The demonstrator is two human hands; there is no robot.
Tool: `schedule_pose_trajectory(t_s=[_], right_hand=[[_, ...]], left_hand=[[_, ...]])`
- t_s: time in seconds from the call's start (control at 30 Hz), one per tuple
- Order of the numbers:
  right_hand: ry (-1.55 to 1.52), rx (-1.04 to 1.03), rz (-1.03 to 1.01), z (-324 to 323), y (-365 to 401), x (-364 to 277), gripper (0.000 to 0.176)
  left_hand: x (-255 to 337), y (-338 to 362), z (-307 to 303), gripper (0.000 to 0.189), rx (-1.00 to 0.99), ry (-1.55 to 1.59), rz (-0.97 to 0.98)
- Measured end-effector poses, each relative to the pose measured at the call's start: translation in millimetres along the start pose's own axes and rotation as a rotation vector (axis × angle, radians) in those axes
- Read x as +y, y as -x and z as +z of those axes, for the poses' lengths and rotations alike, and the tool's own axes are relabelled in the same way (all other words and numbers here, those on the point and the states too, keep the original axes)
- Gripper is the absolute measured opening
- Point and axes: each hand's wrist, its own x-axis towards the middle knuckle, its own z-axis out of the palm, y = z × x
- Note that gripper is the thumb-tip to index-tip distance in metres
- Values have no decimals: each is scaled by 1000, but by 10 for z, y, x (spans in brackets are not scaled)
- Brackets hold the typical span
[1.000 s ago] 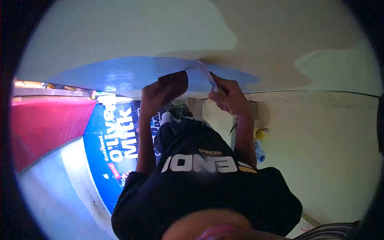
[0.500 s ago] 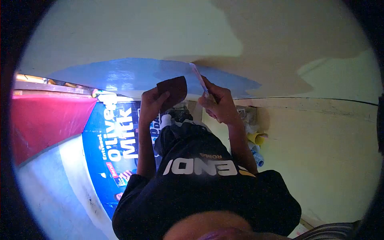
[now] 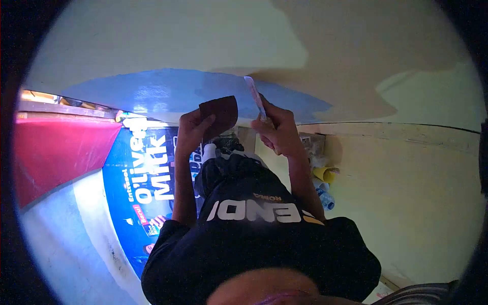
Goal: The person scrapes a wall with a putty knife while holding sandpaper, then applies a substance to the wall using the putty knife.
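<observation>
A: What is the person's left hand (image 3: 194, 131) doing?

B: It is gripping a dark brown sheet (image 3: 219, 112), with the fingers curling behind it and the thumb pressing on its front. The sheet is standing up out of the hand, in front of the blue painted patch (image 3: 152, 91) on the pale wall (image 3: 152, 40). Whether it is touching the paint cannot be told.

A: And the right hand (image 3: 277, 131)?

B: It is closing tightly around the lower end of a narrow pale blade (image 3: 254, 94). The blade is pointing up and leaning slightly left, with its tip lying over the upper edge of the blue patch. Its handle is hiding inside the fist.

A: How are the two hands sitting against each other?

B: They are hovering near each other at the same height, not touching. The sheet is sitting just left of the blade, with a gap between them.

A: What is lying around them?

B: The person is wearing a black shirt (image 3: 254, 244) with pale lettering. Under the left arm a blue banner (image 3: 129, 168) is showing white words, and a red panel (image 3: 56, 157) is lying beside it. By the right forearm, a yellow cone (image 3: 326, 174) and a plastic bottle (image 3: 325, 199) are lying close together.
</observation>
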Motion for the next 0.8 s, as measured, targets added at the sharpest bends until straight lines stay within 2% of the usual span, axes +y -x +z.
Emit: schedule_pose_trajectory(t_s=[0.27, 0.37, 0.8], right_hand=[[12, 8, 23, -106, 12, 135, 63], [8, -1, 0, -85, -9, 111, 64], [14, -41, 77, -177, 4, 29, 70]], left_hand=[[-104, -19, -37, 24, 26, -124, 19], [-20, 18, 10, 25, 10, -26, 41], [71, 41, 56, 26, -5, -49, 44]])
